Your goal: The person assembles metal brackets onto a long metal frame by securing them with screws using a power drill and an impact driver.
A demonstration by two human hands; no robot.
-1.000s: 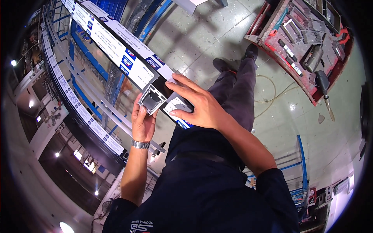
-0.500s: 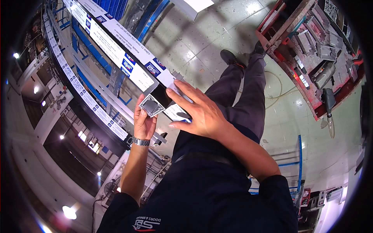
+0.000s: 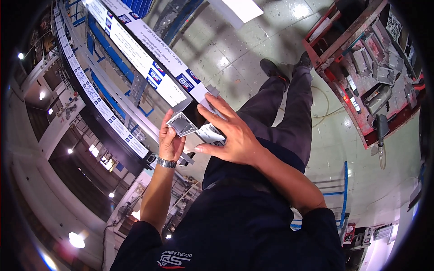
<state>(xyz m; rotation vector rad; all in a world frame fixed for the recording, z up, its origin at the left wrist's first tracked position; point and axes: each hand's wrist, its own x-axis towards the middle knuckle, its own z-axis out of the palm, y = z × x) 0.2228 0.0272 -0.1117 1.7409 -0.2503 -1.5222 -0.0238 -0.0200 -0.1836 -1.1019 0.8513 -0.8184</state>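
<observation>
My left hand (image 3: 170, 145), with a metal watch at the wrist, pinches a small square metal piece (image 3: 182, 123) with a pale rim and a dark middle. The piece sits at the near end of a long aluminium profile (image 3: 149, 49) wrapped in printed white and blue film. Whether it is seated in the profile or only against it, I cannot tell. My right hand (image 3: 238, 134) is spread, its fingertips along the right side of the profile's dark end and its thumb stretched out below. No object shows in its grip.
A second long film-covered profile (image 3: 99, 101) curves along the left, near blue rack bars (image 3: 106, 52). On the right stands a red cart (image 3: 332, 86) holding metal blocks and a power tool (image 3: 381, 108). A thin hose (image 3: 329, 101) lies on the tiled floor. Blue tubing (image 3: 345, 189) stands lower right.
The view has shifted slightly, so the profile and both hands appear a little further right. Both hands keep nearly the same pose at the profile's end.
</observation>
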